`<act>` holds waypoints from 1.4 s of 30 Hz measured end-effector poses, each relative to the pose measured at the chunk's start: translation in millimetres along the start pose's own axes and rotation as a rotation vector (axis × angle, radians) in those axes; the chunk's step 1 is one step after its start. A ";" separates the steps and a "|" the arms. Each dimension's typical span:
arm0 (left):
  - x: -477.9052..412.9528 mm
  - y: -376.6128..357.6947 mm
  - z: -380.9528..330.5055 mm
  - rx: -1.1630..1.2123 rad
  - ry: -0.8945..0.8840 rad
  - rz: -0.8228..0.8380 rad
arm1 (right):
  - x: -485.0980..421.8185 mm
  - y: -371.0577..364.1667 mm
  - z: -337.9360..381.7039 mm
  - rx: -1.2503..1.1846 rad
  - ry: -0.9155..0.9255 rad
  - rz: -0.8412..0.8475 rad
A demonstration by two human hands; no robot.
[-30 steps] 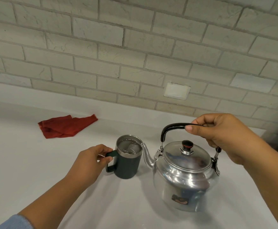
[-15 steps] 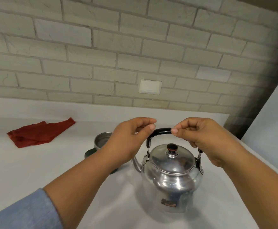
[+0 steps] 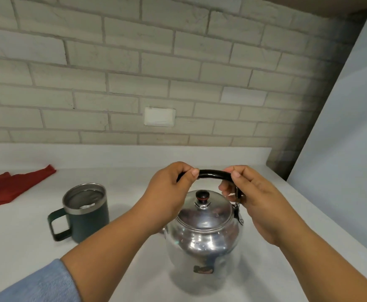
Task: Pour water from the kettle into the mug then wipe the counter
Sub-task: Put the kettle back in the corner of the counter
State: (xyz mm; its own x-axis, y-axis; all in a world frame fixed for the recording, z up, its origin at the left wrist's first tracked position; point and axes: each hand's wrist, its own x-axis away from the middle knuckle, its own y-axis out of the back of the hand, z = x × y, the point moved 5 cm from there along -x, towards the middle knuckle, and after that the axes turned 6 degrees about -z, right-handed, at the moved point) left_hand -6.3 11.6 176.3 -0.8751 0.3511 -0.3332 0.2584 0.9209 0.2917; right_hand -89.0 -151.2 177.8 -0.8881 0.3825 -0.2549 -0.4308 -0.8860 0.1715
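- The kettle [image 3: 202, 234] sits on the counter [image 3: 25, 247]: polished metal, slick-bodied, probably heavy with water.
- Best hold is its black handle [image 3: 213, 173]; the left hand [image 3: 169, 192] and right hand [image 3: 252, 197] both curl round it.
- The mug [image 3: 86, 212] stands apart to the left, with the red cloth [image 3: 10, 188] beyond.

Centre frame: steel kettle [image 3: 202, 238] upright on white counter [image 3: 25, 247]. Left hand [image 3: 167, 192] and right hand [image 3: 252, 197] both grip its black handle [image 3: 213, 173]. Left of centre: dark mug [image 3: 86, 212], upright. Far left: red cloth [image 3: 10, 186].
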 end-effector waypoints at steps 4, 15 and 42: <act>-13.0 -36.6 -13.3 -0.030 -0.009 -0.024 | -11.6 34.6 -22.1 0.003 -0.039 -0.017; -61.6 -136.1 -25.0 -0.059 0.045 0.010 | -81.1 128.0 -76.6 -0.175 -0.107 -0.116; -88.5 -143.6 85.5 -0.392 0.273 -0.052 | -293.6 269.2 -191.7 -0.416 -0.191 -0.232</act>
State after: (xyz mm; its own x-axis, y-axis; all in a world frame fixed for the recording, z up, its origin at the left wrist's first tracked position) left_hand 69.1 -137.3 87.2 -0.9717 0.2007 -0.1245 0.0834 0.7848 0.6142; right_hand 86.5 -552.2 116.4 -0.8070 0.5878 -0.0560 -0.5542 -0.7867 -0.2720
